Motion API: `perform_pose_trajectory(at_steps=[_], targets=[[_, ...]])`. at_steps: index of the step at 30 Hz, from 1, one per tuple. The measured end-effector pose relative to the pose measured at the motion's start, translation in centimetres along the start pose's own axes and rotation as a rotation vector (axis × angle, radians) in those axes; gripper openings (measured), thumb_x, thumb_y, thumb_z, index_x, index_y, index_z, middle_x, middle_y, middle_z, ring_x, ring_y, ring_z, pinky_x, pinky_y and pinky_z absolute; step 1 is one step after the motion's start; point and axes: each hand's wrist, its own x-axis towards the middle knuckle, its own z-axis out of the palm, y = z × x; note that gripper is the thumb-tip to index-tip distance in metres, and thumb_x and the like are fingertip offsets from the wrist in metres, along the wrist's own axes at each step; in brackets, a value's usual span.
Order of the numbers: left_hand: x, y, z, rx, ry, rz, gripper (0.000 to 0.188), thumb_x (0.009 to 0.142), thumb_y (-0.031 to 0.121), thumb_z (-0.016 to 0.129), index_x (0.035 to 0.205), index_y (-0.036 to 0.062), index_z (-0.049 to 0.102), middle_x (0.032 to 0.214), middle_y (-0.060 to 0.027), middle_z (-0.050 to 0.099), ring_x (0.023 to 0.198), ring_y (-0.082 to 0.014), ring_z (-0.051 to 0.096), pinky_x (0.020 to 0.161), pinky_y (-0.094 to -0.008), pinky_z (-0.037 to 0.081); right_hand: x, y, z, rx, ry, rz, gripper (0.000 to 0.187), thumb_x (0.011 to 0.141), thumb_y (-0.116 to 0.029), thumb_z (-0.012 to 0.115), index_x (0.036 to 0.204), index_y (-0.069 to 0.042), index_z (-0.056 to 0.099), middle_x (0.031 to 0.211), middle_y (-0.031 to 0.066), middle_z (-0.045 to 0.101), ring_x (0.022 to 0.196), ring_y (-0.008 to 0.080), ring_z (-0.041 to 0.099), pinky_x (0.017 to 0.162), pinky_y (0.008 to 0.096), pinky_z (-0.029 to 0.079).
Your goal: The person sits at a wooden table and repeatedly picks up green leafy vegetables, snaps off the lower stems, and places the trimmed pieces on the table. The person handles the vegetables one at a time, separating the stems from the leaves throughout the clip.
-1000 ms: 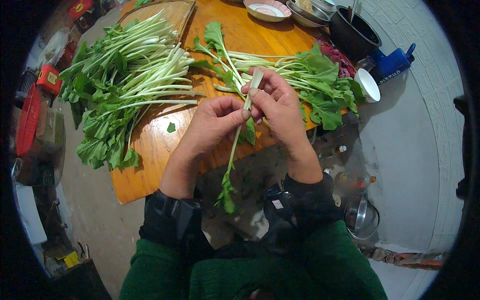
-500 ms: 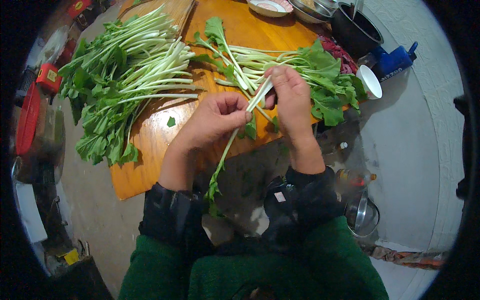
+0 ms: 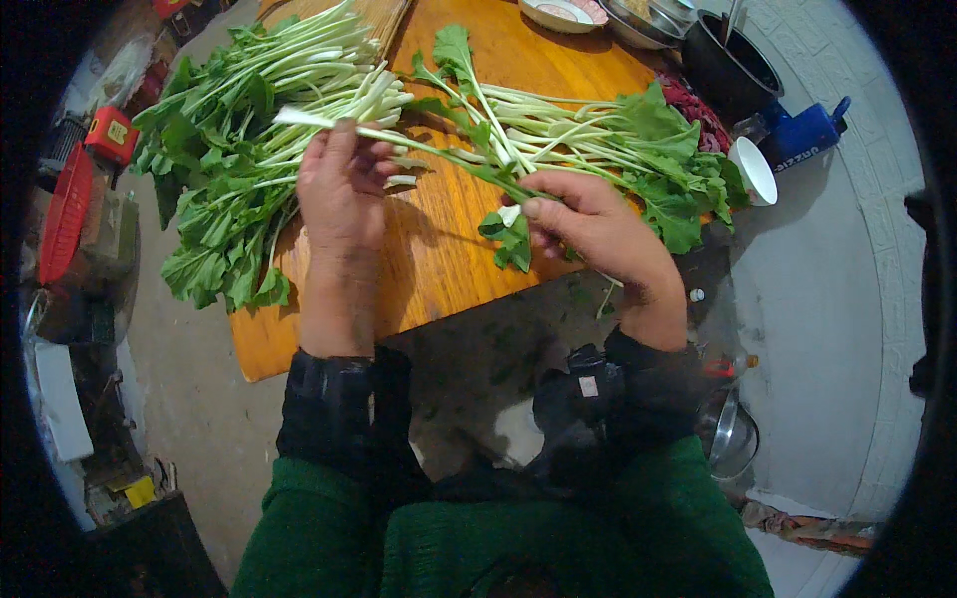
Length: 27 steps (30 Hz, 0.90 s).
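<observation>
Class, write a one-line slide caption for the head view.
Left hand and right hand hold one stalk over a table with greens.

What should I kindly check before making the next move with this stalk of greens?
1. Left hand pinching the stalk near its white end: ok.
2. Right hand gripping the stalk's leafy part: ok.
3. Right hand holding nothing else: cannot tell, its fingers hide what is inside.
4. Left pile of greens fully on the table: not ok, leaves overhang.
5. Right pile of greens fully on it: not ok, leaves overhang.
</observation>
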Motion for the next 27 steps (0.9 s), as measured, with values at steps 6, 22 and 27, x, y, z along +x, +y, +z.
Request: perform_pose_trajectory(at_steps=[6, 22, 27], targets=[[0.9, 0.7, -2.0, -0.027, 0.105, 0.035, 0.014, 0.085, 0.016, 0.057, 0.091, 0.0061, 0.050, 0.082, -0.0057, 0.059, 0.069, -0.0144, 0.056, 0.056, -0.0254, 0.045, -1.1, -0.3, -2.2, -0.063, 0.085, 0.005, 0.014, 0.085, -0.014, 0.052, 0.089, -0.002, 0.058, 0.065, -0.0036, 0.049, 0.057, 0.0049, 0.046, 0.050, 0.0203, 0.038], [1.8, 1.8, -3.8, -0.213, 0.092, 0.079, 0.012, 0.087, 0.017, 0.051, 0.090, 0.0056, 0.054, 0.079, -0.0042, 0.056, 0.071, -0.0165, 0.052, 0.066, -0.0303, 0.044, -2.9, -1.2, -3.8, -0.151, -0.154, -0.326, 0.035, 0.075, -0.019, 0.064, 0.105, 0.000, 0.059, 0.091, 0.0083, 0.059, 0.085, 0.0155, 0.056, 0.072, 0.0264, 0.045], [1.8, 1.9, -3.4, -0.205, 0.044, 0.070, 0.011, 0.087, 0.015, 0.050, 0.091, 0.0051, 0.052, 0.076, -0.0036, 0.053, 0.069, -0.0164, 0.049, 0.064, -0.0302, 0.042, -2.5, -1.7, -4.1, -0.219, -0.575, -0.400, 0.049, 0.068, -0.023, 0.073, 0.109, 0.000, 0.058, 0.100, 0.0125, 0.061, 0.094, 0.0194, 0.057, 0.076, 0.0294, 0.045]])
